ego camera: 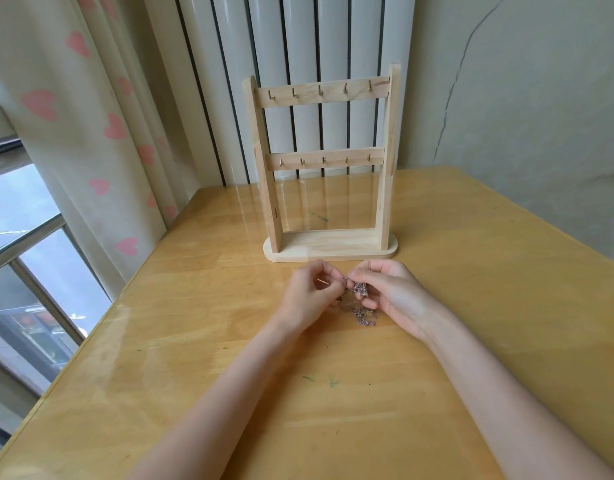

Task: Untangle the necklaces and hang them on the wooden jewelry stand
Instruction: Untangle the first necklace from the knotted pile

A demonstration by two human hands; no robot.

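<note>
Necklaces (pixel 362 304) are the task's thing here, a knotted clump of fine pinkish-silver chain lying between the two hands, but they are the smallest item in view. Largest is the wooden table (pixel 471 306), glossy and yellow-tan, with a few faint green marks on its top. Behind it stand a white ribbed radiator (pixel 316 46), a cream curtain (pixel 91 116) printed with pink hearts on the left beside a window (pixel 21 237), and a pale wall (pixel 523 98) with a long crack on the right. The wooden jewelry stand (pixel 328 168) sits upright near the table's far edge, two posts on an oval base, two cross rails, each with a row of small brass hooks (pixel 321 91); every hook is bare. Just in front of the base, both forearms reach in. The left hand (pixel 310 294) has its fingers curled and pinches one end of the tangle, with a thin pale stick showing beside its fingertips. The right hand (pixel 392 292) also curls in, thumb and forefinger nipping the chain near the top of the knot. The upper part of the tangle is lifted between the two pinches; the lower loops trail down onto the tabletop just below the right hand's fingers.
</note>
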